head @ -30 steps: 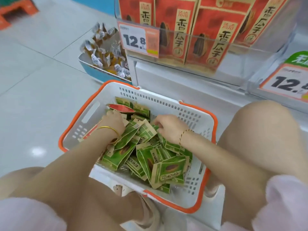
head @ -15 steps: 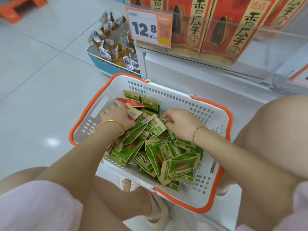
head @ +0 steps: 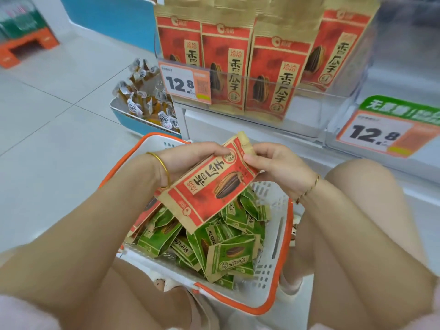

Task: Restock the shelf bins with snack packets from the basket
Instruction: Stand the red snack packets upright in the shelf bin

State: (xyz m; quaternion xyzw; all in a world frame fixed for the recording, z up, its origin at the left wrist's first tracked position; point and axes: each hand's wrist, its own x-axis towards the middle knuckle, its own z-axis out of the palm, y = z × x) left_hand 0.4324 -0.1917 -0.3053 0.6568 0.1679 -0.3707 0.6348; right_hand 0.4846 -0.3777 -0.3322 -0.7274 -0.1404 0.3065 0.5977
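Note:
A red snack packet (head: 209, 184) with a sunflower seed picture is held above the white, orange-rimmed basket (head: 273, 277). My left hand (head: 188, 160) grips its upper left side, and my right hand (head: 276, 163) pinches its top right edge. Below it the basket holds several green packets (head: 228, 248) and a few more red ones (head: 145, 210) along its left side. Straight ahead, a clear shelf bin (head: 309, 108) holds a row of the same red packets (head: 269, 75) standing upright.
A price tag reading 12.8 (head: 184, 83) hangs on the bin's front, and a second tag (head: 376, 134) marks the bin to the right. A blue bin (head: 142, 122) of small wrapped snacks sits low on the left. My knees flank the basket on the tiled floor.
Both hands have come up out of the basket holding a red packet between them. The view has tilted up toward the shelf bin.

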